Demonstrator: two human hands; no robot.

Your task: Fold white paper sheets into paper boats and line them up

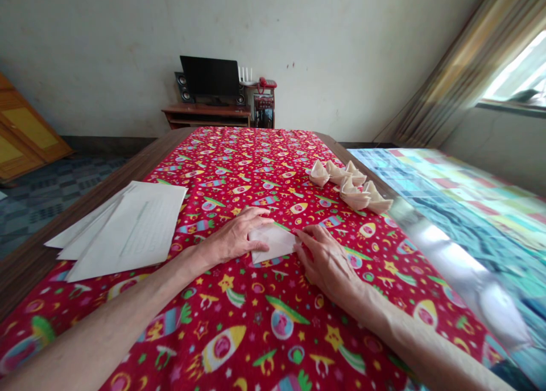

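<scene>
A small folded piece of white paper (275,243) lies low over the red cloth between my two hands. My left hand (239,234) grips its left end, with the thumb on the near face and the fingers along the far edge. At the right end, my right hand (322,254) pinches the paper's edge between thumb and fingertips. Beyond my right hand stand several pointed, off-white folded paper shapes (355,194), grouped near the table's right side. To the left of my left hand, a fanned stack of paper sheets (132,229) shows faint print on its top sheet.
A red patterned tablecloth (222,345) covers the dark wooden table (25,271). Against the wall stand a monitor (210,77) and a red telephone (265,83) on low furniture. A bed with a checked cover (469,209) adjoins the right side.
</scene>
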